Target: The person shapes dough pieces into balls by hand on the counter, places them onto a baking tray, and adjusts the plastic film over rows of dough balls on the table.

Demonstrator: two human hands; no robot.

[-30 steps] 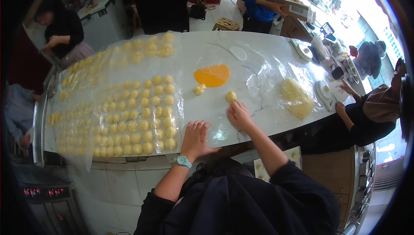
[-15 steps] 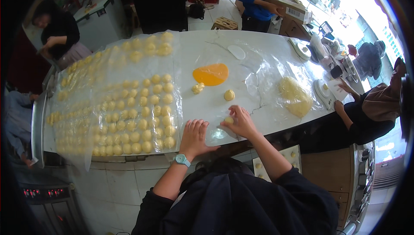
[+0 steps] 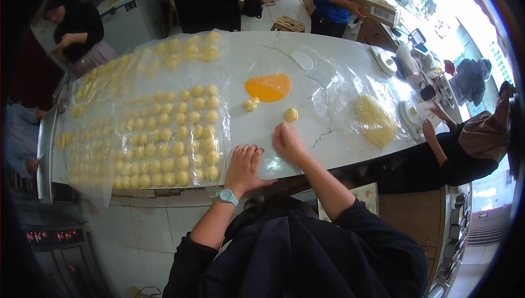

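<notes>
My right hand is curled closed on the white tabletop, covering the dough ball seen in its fingers a moment before; the ball itself is hidden now. Just beyond the knuckles sits another pale yellow dough ball. My left hand, with a light-blue watch on the wrist, rests at the near edge with fingers stretched and thumb out, holding nothing. Farther back are small dough scraps and a flat orange dough scraper.
Many dough balls in rows lie under clear plastic at left. A large dough lump under plastic is at right, near a scale where a co-worker works. A white scraper lies far back. Below the edge is a tray.
My right hand has moved slightly left and forward and curled over the dough ball, which no longer shows. My left hand stays at the edge. The whole view has shifted a little.
</notes>
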